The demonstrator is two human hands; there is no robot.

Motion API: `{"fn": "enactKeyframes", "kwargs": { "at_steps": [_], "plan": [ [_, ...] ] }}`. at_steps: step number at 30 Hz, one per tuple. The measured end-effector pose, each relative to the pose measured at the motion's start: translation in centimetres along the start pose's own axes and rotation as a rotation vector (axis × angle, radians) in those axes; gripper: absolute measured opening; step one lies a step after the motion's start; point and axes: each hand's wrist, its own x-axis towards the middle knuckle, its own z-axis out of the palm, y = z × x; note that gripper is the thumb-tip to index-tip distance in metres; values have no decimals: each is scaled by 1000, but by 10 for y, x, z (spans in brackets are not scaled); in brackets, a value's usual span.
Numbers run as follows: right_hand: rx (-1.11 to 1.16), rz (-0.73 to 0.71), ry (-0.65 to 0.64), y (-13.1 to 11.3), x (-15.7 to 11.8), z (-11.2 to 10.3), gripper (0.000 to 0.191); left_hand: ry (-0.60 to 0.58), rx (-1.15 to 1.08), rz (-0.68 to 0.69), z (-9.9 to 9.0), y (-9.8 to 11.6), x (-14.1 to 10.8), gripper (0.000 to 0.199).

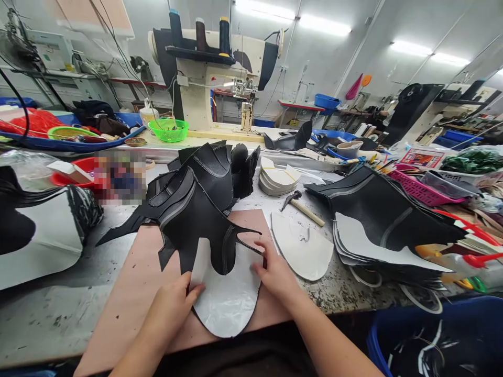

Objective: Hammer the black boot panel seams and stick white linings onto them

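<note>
A black leather piece with a white rounded lining (226,309) lies on a pinkish-brown board (129,293) in front of me. My left hand (176,298) pinches the lining's left edge between thumb and fingers. On the opposite side, my right hand (275,272) grips the piece's right edge, thumb on the white surface. The black upper part (192,220) reaches away from me against a pile of black leather pieces (214,170). To the right of the board lie a white rounded sheet (302,248) and a hammer (308,210) with a wooden handle.
A stack of black and white pieces (377,220) stands at right, another (47,230) at left. Rounded white pads (278,178) sit behind the hammer. A sewing machine (196,94) rises at the back, near a green basket (168,131). A blue bin (377,340) is at lower right.
</note>
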Motion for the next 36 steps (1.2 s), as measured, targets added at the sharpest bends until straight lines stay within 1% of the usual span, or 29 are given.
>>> {"fn": "enactKeyframes", "kwargs": {
  "at_steps": [2,5,9,10,11,13,14,15,17,18,19,20,21,23,25,26,28,31,36],
  "plan": [
    [-36,-31,21,1,1,2,50,8,-1,4,0,-1,1,22],
    [-123,-114,46,-1,0,6,48,26,-15,12,1,-4,3,23],
    [-387,-214,199,0,-2,19,40,35,-44,12,2,-5,5,23],
    [-448,-255,207,0,-2,23,41,32,-47,15,1,-4,6,22],
    [-490,-308,176,1,-3,26,41,24,-42,18,0,-3,6,22],
    [-528,-417,28,2,-5,32,45,-15,-10,20,-5,0,8,23],
    [-538,-447,-52,1,-6,34,51,-34,11,25,-8,1,9,23],
    [-547,-453,-109,-1,-7,35,61,-50,24,34,-10,2,10,23],
    [-563,-426,-135,-8,-11,34,75,-67,-1,58,-15,2,12,26],
    [-563,-426,-123,-13,-14,34,75,-64,-38,72,-17,1,13,30],
    [-556,-452,-118,-18,-18,34,71,-60,-84,83,-18,-1,14,33],
    [-541,-508,-137,-23,-21,35,65,-60,-135,92,-19,-2,16,35],
    [-519,-583,-182,-28,-25,36,60,-59,-194,98,-20,-4,17,36],
    [-472,-726,-326,-34,-31,41,58,-45,-315,96,-23,-7,22,35],
    [-445,-785,-450,-35,-34,46,67,-24,-409,75,-28,-9,30,36],
    [-440,-786,-482,-35,-35,48,72,-11,-437,65,-32,-10,34,37],
    [-431,-784,-506,-33,-34,51,78,7,-454,58,-37,-12,43,39],
    [-423,-800,-497,-30,-33,52,77,40,-431,64,-41,-16,51,35],
    [-422,-801,-490,-30,-32,52,75,145,-267,61,-32,-21,49,27]
  ]
}}
